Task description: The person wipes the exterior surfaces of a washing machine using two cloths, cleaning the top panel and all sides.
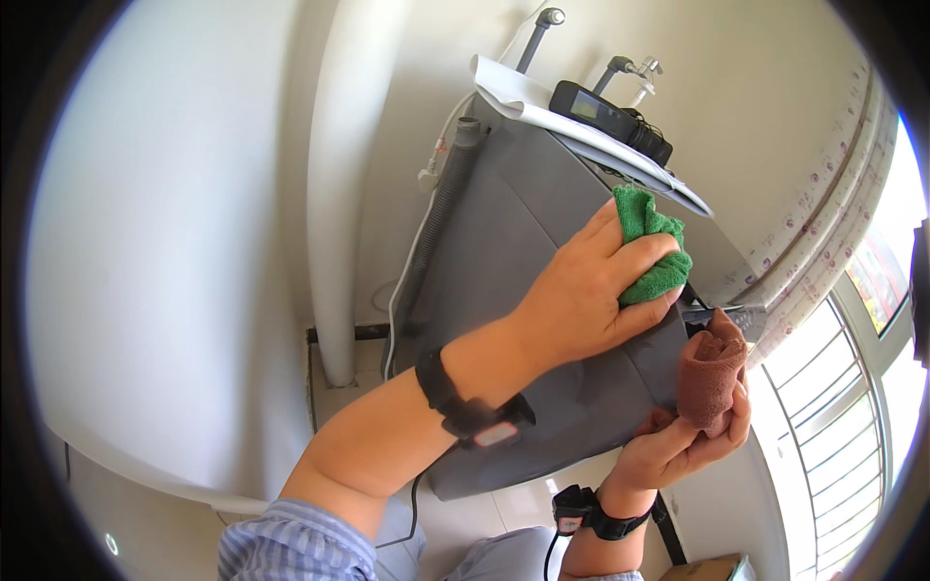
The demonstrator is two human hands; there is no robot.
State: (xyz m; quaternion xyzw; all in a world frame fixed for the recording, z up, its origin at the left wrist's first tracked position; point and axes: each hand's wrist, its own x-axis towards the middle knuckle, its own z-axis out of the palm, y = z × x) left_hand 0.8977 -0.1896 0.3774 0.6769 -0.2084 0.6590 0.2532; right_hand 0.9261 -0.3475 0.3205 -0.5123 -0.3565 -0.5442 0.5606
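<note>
My left hand point(574, 279) is closed around a bunched green terry cloth point(652, 247), held at the top side edge of a dark grey washing machine point(479, 269). Lower and to the right, my right hand point(683, 450) grips a folded reddish-brown cloth point(712, 374) from below. The brown cloth is up by the machine's control panel point(741, 319), near its front corner. Part of the panel is hidden behind both cloths. Whether the green cloth presses on the machine's surface cannot be made out. Each wrist wears a black strap with a small device.
On the machine's top lie a curled white sheet point(534, 105) and a black device with a screen point(592, 109). A grey corrugated hose point(443, 196) and white cord run down its side. Behind are a tap point(647, 69) and white pipe point(338, 196). A floral curtain point(821, 225) borders the barred window.
</note>
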